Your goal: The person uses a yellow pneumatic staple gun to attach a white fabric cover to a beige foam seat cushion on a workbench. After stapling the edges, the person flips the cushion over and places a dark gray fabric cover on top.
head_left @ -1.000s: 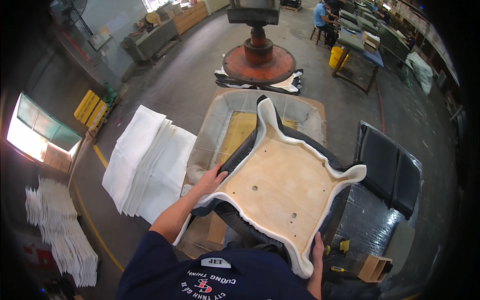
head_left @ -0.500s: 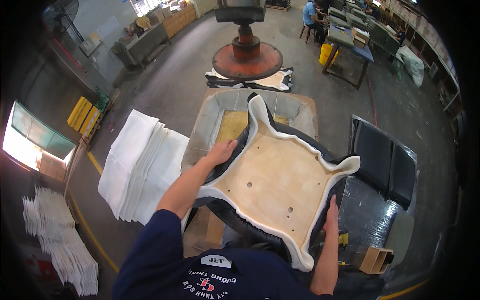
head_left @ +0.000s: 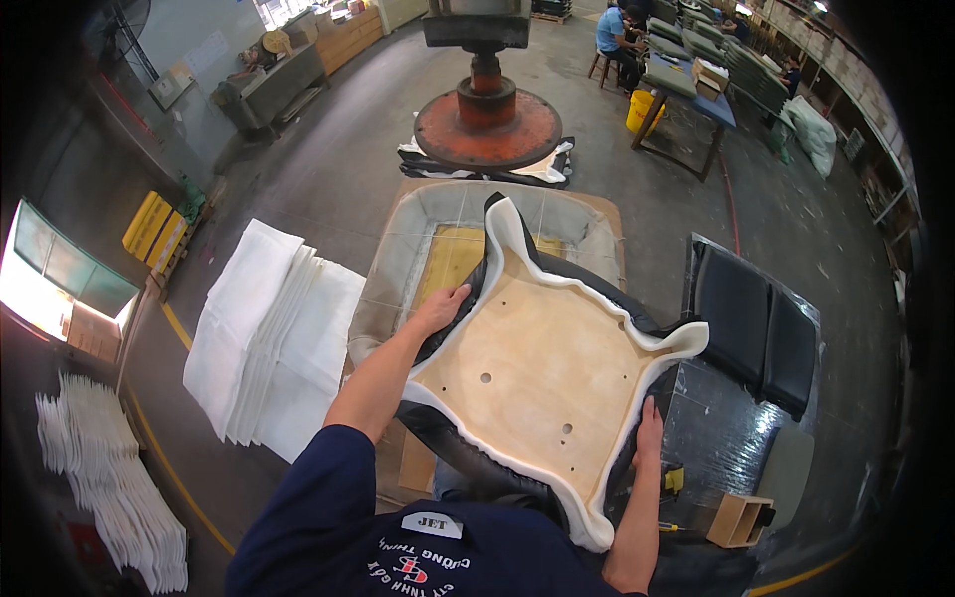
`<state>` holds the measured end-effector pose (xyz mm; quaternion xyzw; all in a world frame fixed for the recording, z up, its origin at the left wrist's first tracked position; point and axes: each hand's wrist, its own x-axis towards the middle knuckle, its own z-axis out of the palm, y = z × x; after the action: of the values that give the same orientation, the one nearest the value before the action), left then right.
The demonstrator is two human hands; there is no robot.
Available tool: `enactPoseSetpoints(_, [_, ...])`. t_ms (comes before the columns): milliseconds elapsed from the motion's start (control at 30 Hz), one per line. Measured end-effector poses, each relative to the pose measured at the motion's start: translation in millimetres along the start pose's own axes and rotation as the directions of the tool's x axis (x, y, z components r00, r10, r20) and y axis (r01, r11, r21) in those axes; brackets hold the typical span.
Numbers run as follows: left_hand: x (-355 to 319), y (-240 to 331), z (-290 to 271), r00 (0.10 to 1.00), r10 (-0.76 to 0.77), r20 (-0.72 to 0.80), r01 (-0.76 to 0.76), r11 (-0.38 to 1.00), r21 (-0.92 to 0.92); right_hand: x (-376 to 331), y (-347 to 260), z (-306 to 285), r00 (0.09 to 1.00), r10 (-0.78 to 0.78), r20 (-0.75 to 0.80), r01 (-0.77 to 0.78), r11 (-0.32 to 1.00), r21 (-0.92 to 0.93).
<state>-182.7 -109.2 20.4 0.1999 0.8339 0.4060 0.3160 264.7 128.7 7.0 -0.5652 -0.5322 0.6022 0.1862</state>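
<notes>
Between my hands is a seat cushion [head_left: 527,368], its pale wooden board facing up. White padding and a black cover fold over the board's edges and stick out loosely at the corners. My left hand [head_left: 441,307] grips the black cover on the left side. On the right side my right hand [head_left: 649,430] is closed around the edge, its fingertips partly hidden beneath. Under the cushion's far part lies a box-like frame [head_left: 398,239] lined with grey cloth, with a yellow panel inside. Above its far side hangs a press with a round red plate [head_left: 487,129].
Stacked white padding sheets [head_left: 249,333] lie at left, more [head_left: 114,478] on the floor. Black cushions [head_left: 731,303] rest on a plastic-covered table at right, near a small wooden box [head_left: 739,520]. Further off, a person in blue [head_left: 619,40] sits by a table.
The view has shifted slightly, so the surroundings sit a little further left. Both hands keep their hold on the cushion, which lies almost the same over the frame.
</notes>
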Motion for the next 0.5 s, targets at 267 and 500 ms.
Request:
enactPoseSetpoints(267, [1.0,11.9,10.8,0.983,0.137,-0.119,-0.103,0.962,0.252,-11.8,-8.4,-0.8,0.999,0.036,0.006,-0.036,0.995,0.091])
enactPoseSetpoints(500, [16.6,26.6,-4.3,0.999,-0.05,-0.002,0.05,0.996,0.079,-23.9,-29.7,5.2,0.999,0.002,0.036,-0.005,0.995,0.095])
